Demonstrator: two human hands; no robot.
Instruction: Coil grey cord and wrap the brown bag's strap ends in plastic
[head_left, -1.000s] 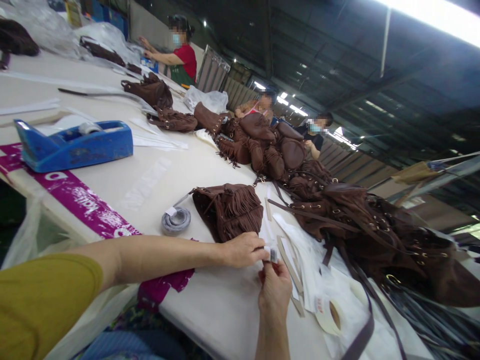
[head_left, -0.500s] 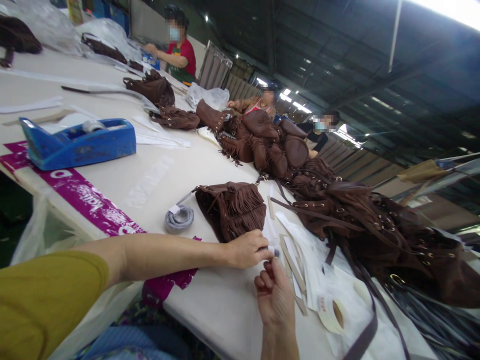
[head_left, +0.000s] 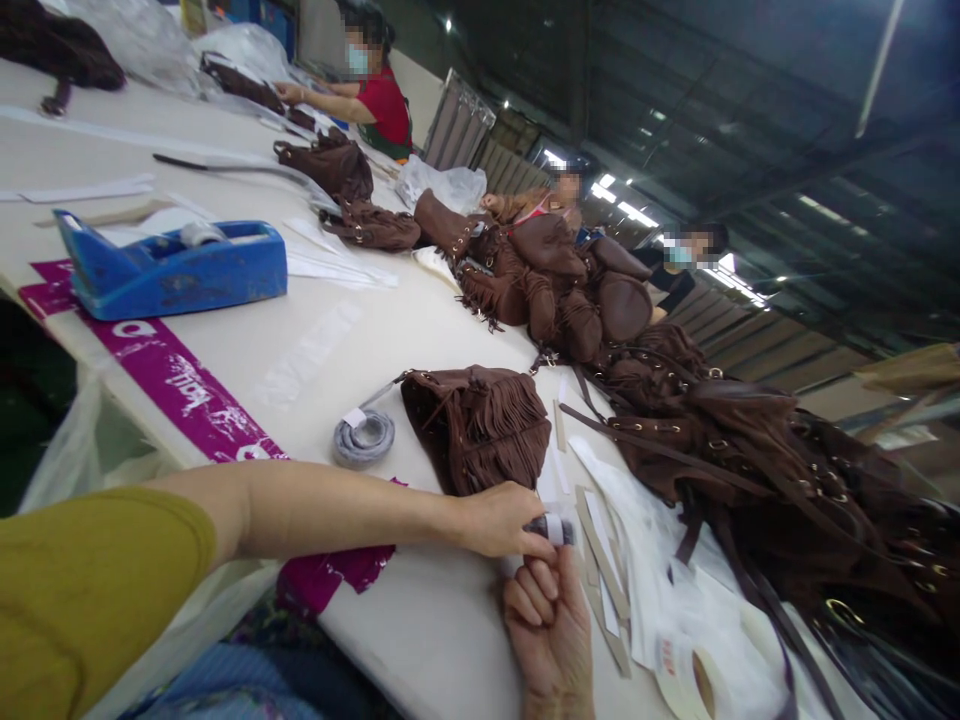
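Observation:
My left hand (head_left: 499, 518) reaches across from the left, its fingers closed on a dark strap end (head_left: 534, 524) with a white band (head_left: 553, 529) round it. Just below, my right hand (head_left: 547, 610) is curled, thumb and forefinger pinching at the same strap end. Most of the strap is hidden by the fingers. Behind my left hand lies a brown fringed leather bag (head_left: 487, 425). A wrapped grey strap coil (head_left: 364, 438) with a small white tag sits to its left, joined to the bag.
A blue tape dispenser (head_left: 180, 275) stands at the left near purple tape (head_left: 180, 385) on the table edge. Brown bags (head_left: 570, 290) are heaped behind and to the right. A tape roll (head_left: 694, 680) and card strips (head_left: 604, 565) lie at right. Co-workers (head_left: 382, 105) sit across the table.
The view has shifted and tilted slightly. Between my hands the banded strap end shows more plainly now, and my left hand has turned a little. Both hands keep their pinch.

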